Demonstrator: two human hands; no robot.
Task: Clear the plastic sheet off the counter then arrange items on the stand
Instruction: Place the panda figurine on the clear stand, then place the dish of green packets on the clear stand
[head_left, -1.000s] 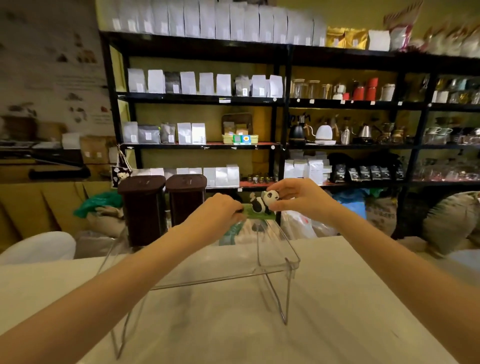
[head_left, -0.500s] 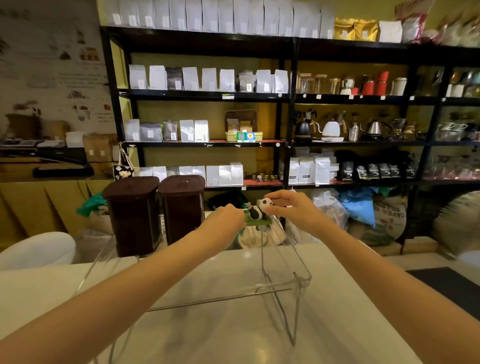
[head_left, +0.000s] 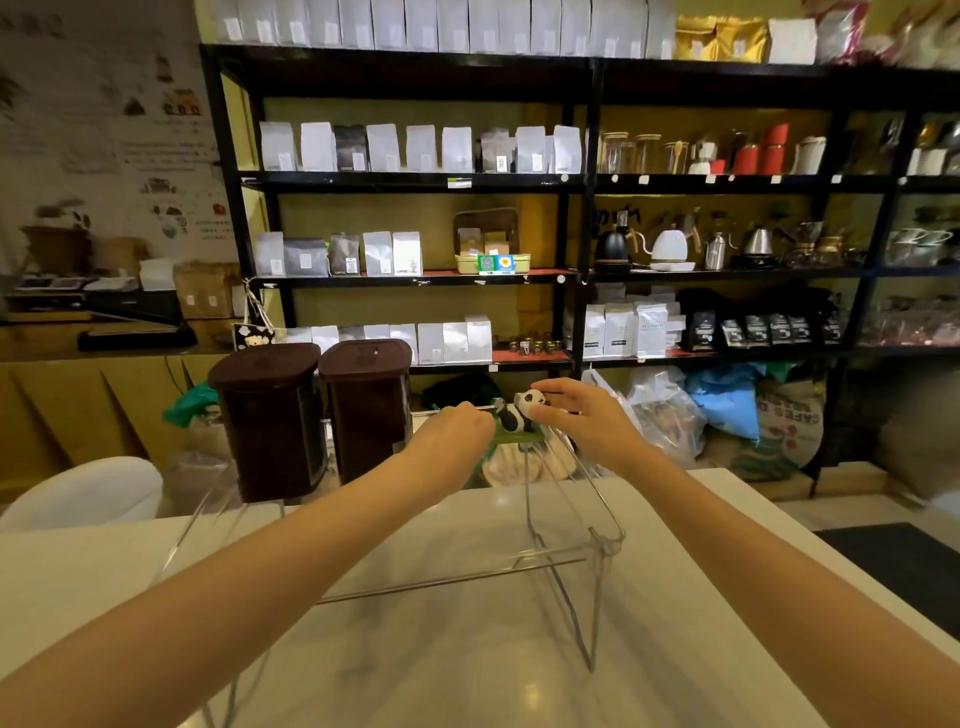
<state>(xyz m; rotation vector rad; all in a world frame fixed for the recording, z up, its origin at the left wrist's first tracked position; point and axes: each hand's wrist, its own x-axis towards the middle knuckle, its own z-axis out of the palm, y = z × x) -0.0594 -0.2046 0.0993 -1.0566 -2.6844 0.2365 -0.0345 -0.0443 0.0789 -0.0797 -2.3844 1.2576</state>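
Placement of a panda figurine (head_left: 522, 413) on its green base at the far edge of the clear stand (head_left: 571, 525), which sits on the white counter (head_left: 467, 649): the right hand (head_left: 582, 415) pinches the panda's head with its fingertips while the left hand (head_left: 457, 428), fingers curled shut, appears to steady the base, presumably so that the figure seats level. No plastic sheet shows on the counter. Two brown lidded bins (head_left: 311, 415) stand at far left, lids closed, contents hidden.

hands (head_left: 524, 426): 2 | panda figure (head_left: 521, 413): 1 | clear stand (head_left: 571, 540): 1 | brown bins (head_left: 317, 415): 2
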